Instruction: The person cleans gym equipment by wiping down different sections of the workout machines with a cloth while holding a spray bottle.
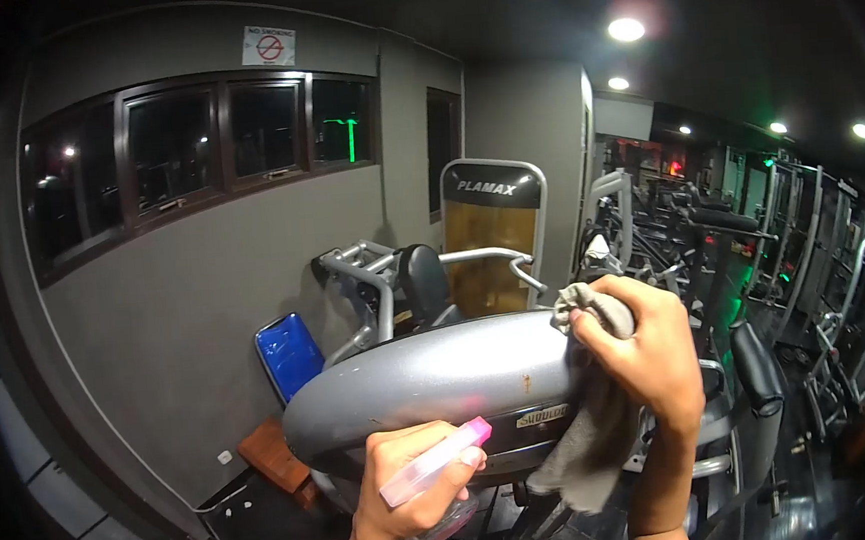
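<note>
A spray bottle (431, 468) is held in the left hand (413, 487), directly in front of a silver-grey machine housing (429, 366). The fingers of that hand are wrapped around its pale, translucent head; the bright pink nozzle is directed up and to the right. The lower body of the bottle is partly hidden beneath the hand. Whether the trigger is pressed cannot be told.

A grey-brown cloth (595, 439) is grasped by the right hand (654, 350). Its upper part is bunched between thumb and fingers at the top edge of the housing; the remainder is hung down across the right-hand part of the housing's front. The end of a label plate (541, 417) is covered by the cloth. A small brownish mark (527, 383) is noted on the housing above the plate.

Behind the housing, a black pad (423, 279) on a grey frame is observed, with a panel (495, 230) lettered "PLAMAX" beyond it. A blue pad (291, 352) is leaned near the wall, with a reddish-brown block (277, 461) below it. A no-smoking sign (268, 47) is mounted above the windows (173, 148). Further gym machines (780, 216) are ranged at the right under ceiling lights (626, 29).
</note>
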Demonstrator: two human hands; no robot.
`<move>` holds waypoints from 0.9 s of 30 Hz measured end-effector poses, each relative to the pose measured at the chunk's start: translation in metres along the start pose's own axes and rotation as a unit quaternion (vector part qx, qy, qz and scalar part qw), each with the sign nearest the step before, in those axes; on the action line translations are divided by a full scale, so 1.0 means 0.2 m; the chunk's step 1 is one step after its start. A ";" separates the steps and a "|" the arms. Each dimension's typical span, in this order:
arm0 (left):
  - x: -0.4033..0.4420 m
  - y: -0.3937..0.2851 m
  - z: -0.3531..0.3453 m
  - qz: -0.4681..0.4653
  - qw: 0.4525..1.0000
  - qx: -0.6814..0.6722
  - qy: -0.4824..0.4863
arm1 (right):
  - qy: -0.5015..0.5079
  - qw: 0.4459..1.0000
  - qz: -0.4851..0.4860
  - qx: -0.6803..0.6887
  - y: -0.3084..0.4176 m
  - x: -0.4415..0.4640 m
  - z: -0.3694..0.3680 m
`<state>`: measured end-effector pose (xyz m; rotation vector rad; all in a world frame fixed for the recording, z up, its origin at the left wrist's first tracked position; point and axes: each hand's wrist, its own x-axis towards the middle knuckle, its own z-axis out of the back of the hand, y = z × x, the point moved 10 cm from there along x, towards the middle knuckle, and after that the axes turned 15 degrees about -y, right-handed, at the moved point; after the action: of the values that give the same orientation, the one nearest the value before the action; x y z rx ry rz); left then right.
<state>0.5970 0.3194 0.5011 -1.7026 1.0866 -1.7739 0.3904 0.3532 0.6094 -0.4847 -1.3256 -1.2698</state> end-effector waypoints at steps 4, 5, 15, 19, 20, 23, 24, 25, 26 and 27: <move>0.01 -0.02 -0.01 -0.077 0.995 0.060 -0.007 | -0.071 0.994 0.087 0.007 0.16 -0.12 -0.02; 0.01 -0.03 -0.01 -0.090 0.994 0.061 -0.010 | -0.069 0.993 0.096 0.017 0.17 -0.15 -0.02; -0.02 -0.01 -0.01 -0.109 0.992 0.061 -0.026 | -0.177 0.983 0.042 -0.012 0.05 -0.26 0.12; -0.05 0.01 -0.01 -0.084 0.995 0.031 -0.043 | -0.121 0.986 0.103 0.046 0.16 -0.36 0.02; -0.06 0.02 -0.01 -0.072 0.996 0.021 -0.049 | -0.127 0.986 0.102 0.047 0.13 -0.38 0.03; -0.09 0.05 -0.01 -0.071 0.996 0.026 -0.053 | -0.143 0.986 0.076 0.045 0.00 -0.41 0.11; -0.10 0.07 -0.01 -0.073 0.995 0.027 -0.056 | -0.174 0.982 0.068 0.038 -0.04 -0.42 0.14; -0.11 0.08 -0.01 -0.069 0.996 0.032 -0.055 | -0.191 0.979 0.069 0.034 -0.05 -0.42 0.16; -0.12 0.09 -0.01 -0.073 0.995 0.033 -0.059 | -0.209 0.975 0.069 0.029 -0.05 -0.42 0.16; -0.13 0.10 -0.01 -0.078 0.994 0.033 -0.064 | -0.213 0.973 0.083 0.037 -0.02 -0.43 0.15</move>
<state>0.5942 0.3277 0.4693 -1.8756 0.8536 -1.7446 0.3949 0.4113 0.5396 -0.8310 -1.6428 -1.0049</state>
